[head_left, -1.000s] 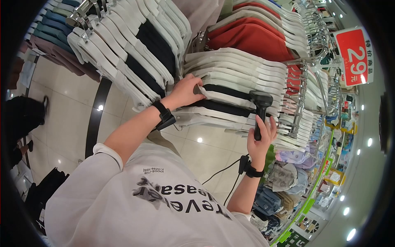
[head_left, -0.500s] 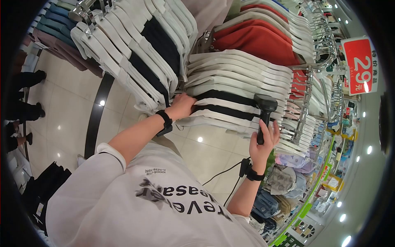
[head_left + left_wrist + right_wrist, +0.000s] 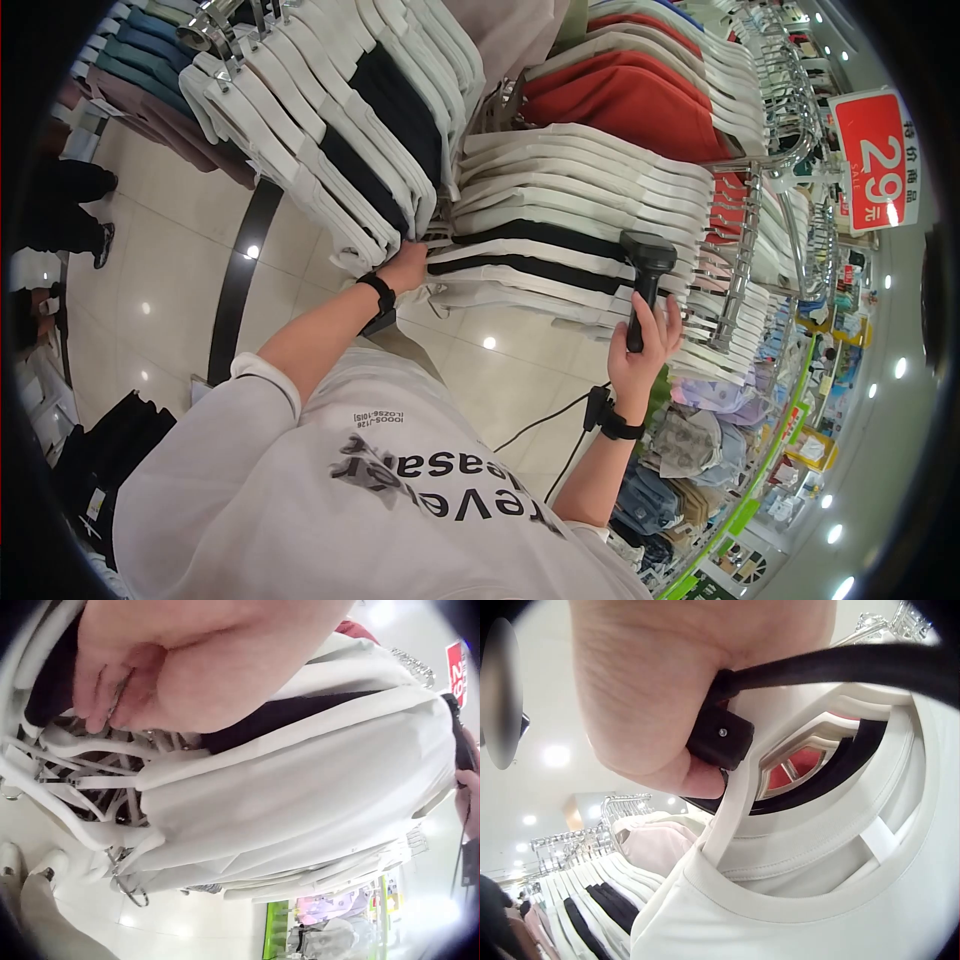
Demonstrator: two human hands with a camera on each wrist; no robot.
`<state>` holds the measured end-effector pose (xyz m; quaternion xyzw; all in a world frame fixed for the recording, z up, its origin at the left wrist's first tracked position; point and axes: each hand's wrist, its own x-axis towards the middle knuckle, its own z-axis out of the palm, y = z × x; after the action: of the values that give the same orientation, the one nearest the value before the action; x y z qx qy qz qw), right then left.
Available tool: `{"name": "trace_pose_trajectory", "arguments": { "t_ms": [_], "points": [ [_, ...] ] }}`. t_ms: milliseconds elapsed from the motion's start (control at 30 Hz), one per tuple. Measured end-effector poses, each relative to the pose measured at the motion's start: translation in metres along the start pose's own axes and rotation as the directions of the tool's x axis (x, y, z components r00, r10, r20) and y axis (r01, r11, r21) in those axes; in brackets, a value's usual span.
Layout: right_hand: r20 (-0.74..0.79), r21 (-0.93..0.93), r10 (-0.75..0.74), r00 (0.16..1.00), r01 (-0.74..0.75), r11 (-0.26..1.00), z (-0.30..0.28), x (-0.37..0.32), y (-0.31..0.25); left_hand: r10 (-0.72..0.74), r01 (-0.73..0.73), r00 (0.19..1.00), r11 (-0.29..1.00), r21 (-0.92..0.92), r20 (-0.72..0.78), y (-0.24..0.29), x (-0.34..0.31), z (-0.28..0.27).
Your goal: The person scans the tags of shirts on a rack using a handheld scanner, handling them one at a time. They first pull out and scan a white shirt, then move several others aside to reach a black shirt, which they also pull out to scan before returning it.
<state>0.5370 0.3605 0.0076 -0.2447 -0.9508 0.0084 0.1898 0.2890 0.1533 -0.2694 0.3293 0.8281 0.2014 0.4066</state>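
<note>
In the head view my left hand [image 3: 405,266] is at the sleeve ends of white and black shirts [image 3: 530,267], between two racks. Its fingers [image 3: 97,694] look bent in the left wrist view, beside a dark garment; whether they grip cloth or a thin item cannot be made out. My right hand [image 3: 642,345] grips the handle of a black handheld scanner [image 3: 650,255], fingers and thumb round it, its head up against the shirts' shoulders. From the right wrist, the palm [image 3: 660,697] hides most of the scanner, near a white shirt's round neckline [image 3: 780,911].
Another rack of white and black garments [image 3: 395,110] stands left, red garments [image 3: 625,100] hang beyond, and a red price sign [image 3: 875,160] is at the right. A black cable [image 3: 545,415] hangs near my right wrist. Another person's dark-clothed legs [image 3: 70,205] are at the far left.
My left hand has moved left and slightly down from among the black and white shirts to their sleeve ends. The scanner stays in my right hand, a little lower and further right.
</note>
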Motion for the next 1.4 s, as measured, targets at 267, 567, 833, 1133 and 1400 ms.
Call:
{"name": "trace_pose_trajectory", "arguments": {
  "t_ms": [267, 567, 833, 1133, 1400],
  "points": [
    [-0.018, 0.008, -0.003, 1.000, 0.004, 1.000, 0.000, 0.000, 0.000, 0.376, -0.582, 0.760, 0.756, -0.298, -0.530, 0.075, -0.025, -0.066],
    [-0.023, -0.013, 0.021, 1.000, -0.021, 1.000, 0.001, -0.001, 0.000, 0.382, -0.513, 0.856, 0.709, -0.485, -0.347, 0.118, -0.019, -0.074],
    [-0.016, -0.019, 0.011, 1.000, -0.011, 1.000, 0.001, 0.000, -0.003, 0.449, -0.351, 0.892, 0.615, -0.706, -0.052, 0.112, -0.018, -0.089],
    [-0.003, -0.009, 0.010, 1.000, -0.010, 1.000, 0.001, 0.001, -0.002, 0.480, -0.508, 0.861, 0.830, -0.230, -0.170, 0.101, 0.015, -0.053],
    [-0.001, -0.017, 0.015, 1.000, -0.015, 1.000, 0.001, 0.002, -0.004, 0.272, -0.286, 0.958, 0.939, -0.190, -0.094, 0.057, 0.021, -0.021]
  ]
}}
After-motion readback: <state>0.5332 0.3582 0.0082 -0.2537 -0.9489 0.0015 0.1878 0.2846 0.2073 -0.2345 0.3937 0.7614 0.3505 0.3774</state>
